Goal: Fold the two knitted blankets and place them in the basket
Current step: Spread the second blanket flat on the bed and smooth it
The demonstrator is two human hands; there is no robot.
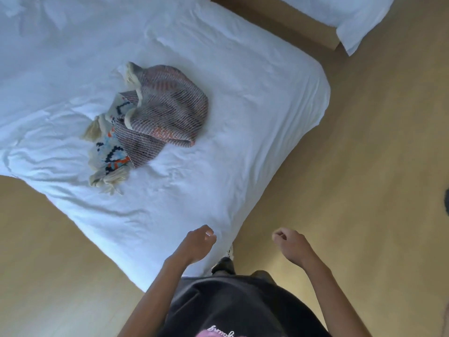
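Note:
A crumpled knitted blanket (167, 108), grey-pink weave on one side and cream with blue, orange and dark patterns on the other, lies bunched on the white bed (243, 93). Cream tassels stick out at its edges. Whether it is one blanket or two in the heap I cannot tell. My left hand (198, 242) hovers over the bed's near corner, fingers curled, holding nothing. My right hand (290, 242) is over the floor beside that corner, also loosely fisted and empty. Both hands are well short of the blanket. No basket is in view.
Light wooden floor (364, 166) surrounds the bed corner. A second white bed or pillow (352, 18) on a brown frame sits at the top right. My foot (224, 263) stands at the bed's corner. A dark object (446, 200) shows at the right edge.

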